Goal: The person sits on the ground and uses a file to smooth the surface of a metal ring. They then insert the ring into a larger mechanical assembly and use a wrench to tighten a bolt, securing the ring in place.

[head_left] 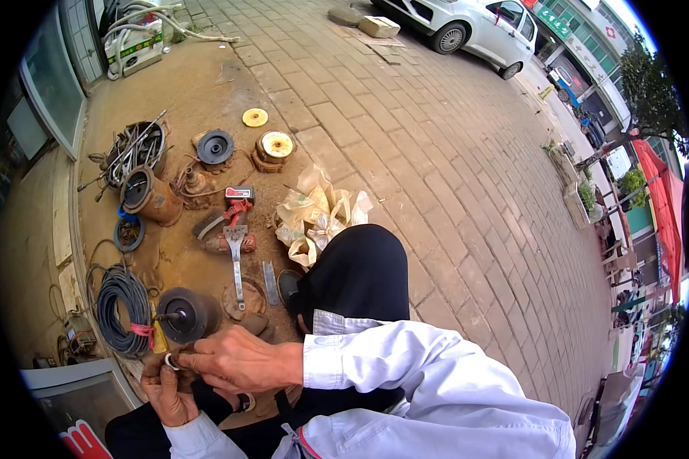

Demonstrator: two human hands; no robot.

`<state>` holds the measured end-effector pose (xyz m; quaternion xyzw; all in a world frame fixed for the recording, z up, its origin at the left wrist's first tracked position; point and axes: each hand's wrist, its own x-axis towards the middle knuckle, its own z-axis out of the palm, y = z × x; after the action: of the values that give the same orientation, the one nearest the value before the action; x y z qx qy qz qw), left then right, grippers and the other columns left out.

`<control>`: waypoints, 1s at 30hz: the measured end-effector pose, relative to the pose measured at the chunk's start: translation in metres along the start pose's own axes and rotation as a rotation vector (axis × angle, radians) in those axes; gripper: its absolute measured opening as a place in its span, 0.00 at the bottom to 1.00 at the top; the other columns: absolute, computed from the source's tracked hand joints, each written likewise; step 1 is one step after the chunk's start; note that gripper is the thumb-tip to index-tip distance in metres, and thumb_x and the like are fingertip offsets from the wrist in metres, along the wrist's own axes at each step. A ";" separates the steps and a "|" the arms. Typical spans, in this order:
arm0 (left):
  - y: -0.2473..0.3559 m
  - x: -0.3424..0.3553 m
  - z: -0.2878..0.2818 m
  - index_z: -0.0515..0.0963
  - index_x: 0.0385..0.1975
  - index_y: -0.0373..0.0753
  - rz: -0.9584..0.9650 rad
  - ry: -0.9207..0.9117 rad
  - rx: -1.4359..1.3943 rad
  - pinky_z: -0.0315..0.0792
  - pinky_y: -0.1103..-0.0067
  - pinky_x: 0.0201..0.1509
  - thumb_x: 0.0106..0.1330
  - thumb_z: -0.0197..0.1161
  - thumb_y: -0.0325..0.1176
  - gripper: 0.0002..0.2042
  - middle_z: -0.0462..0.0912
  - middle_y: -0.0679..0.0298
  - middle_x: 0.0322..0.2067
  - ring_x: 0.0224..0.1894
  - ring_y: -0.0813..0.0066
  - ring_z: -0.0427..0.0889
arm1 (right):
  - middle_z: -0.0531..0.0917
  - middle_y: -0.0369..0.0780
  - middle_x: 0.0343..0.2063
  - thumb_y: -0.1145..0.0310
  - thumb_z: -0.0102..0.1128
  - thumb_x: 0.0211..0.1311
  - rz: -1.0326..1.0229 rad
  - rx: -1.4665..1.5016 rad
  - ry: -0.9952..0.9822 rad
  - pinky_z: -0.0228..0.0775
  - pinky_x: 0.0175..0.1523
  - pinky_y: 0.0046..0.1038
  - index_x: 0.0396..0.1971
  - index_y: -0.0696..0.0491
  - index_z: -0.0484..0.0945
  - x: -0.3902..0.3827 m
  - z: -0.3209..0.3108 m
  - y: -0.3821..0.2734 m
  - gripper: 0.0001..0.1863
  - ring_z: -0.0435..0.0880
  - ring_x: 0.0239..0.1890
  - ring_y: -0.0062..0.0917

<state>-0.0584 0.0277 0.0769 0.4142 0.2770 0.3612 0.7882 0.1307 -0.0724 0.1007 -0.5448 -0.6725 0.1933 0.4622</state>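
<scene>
A small white ring (171, 361) with something dark beside it lies between my two hands at the lower left. Thumb and fingers of my left hand (170, 396) are closed on the ring from below. My right hand (241, 358) reaches across from the right, its fingers pinched against the ring's dark side; part of what they grip is hidden. Just beyond the hands sits a dark motor body (187, 314) with its shaft poking out. Farther off lie an adjustable wrench (238, 264), a flat metal strip (270, 283) and a red-and-black cordless power tool (239, 205).
Left of the motor lies a coil of grey cable (124, 312). Beyond are a rusty cylinder (151, 196), a bucket of tools (139, 149), a black disc (215, 146) and a yellow disc (255, 117). A crumpled plastic bag (319, 214) stands near my knee. A white car (478, 32) is parked beyond.
</scene>
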 end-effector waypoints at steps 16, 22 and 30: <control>0.003 0.003 0.000 0.77 0.48 0.29 0.001 -0.146 -0.055 0.81 0.80 0.46 0.66 0.67 0.30 0.15 0.84 0.54 0.44 0.43 0.71 0.85 | 0.76 0.45 0.26 0.72 0.64 0.53 -0.061 -0.001 0.027 0.70 0.30 0.41 0.55 0.60 0.74 0.004 -0.004 -0.006 0.26 0.79 0.27 0.44; -0.001 0.001 0.000 0.78 0.49 0.31 0.046 -0.078 -0.060 0.83 0.77 0.48 0.67 0.66 0.27 0.13 0.84 0.52 0.46 0.44 0.68 0.86 | 0.79 0.48 0.27 0.72 0.63 0.54 -0.036 -0.002 0.000 0.70 0.30 0.43 0.54 0.62 0.73 0.004 -0.005 -0.005 0.25 0.81 0.29 0.47; -0.002 0.000 0.008 0.77 0.50 0.32 0.029 0.065 0.020 0.85 0.75 0.45 0.65 0.66 0.24 0.14 0.84 0.54 0.45 0.43 0.67 0.86 | 0.80 0.48 0.28 0.72 0.63 0.54 0.006 -0.049 -0.016 0.71 0.31 0.43 0.52 0.64 0.72 0.004 -0.002 -0.005 0.25 0.82 0.30 0.47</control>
<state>-0.0524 0.0234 0.0793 0.4142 0.3000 0.3832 0.7691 0.1297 -0.0710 0.1068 -0.5564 -0.6790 0.1828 0.4427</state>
